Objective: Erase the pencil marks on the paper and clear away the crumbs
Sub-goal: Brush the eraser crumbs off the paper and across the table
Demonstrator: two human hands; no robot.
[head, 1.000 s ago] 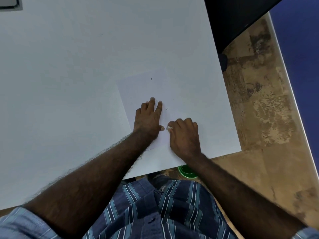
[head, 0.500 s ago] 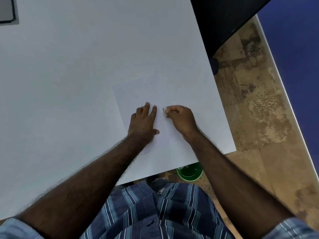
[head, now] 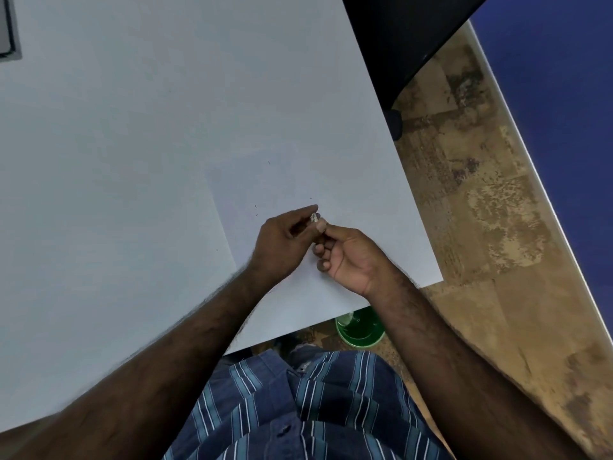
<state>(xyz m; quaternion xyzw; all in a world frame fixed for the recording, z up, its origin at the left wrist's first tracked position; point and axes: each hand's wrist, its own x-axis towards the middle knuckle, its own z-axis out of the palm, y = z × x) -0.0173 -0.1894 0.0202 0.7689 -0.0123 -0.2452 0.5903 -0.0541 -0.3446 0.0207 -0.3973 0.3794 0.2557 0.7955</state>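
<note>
Now | left hand [head: 282, 240] and right hand [head: 348, 257] both pinch eraser [head: 315, 218], mid-frame | paper [head: 282, 187] unheld | risk: rubbing shifts it, crumbs [head: 256, 207] scatter over worktop [head: 116, 161]

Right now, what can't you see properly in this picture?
Head view only:
- Eraser: mostly hidden between the left hand and right hand.
- Crumbs: tiny specks on the paper.
- Green bin: partly hidden under the table edge.
- Grey object: cut off top left.

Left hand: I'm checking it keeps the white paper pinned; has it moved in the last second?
Yes. The left hand has lifted off the white paper sheet to meet the right hand.
</note>
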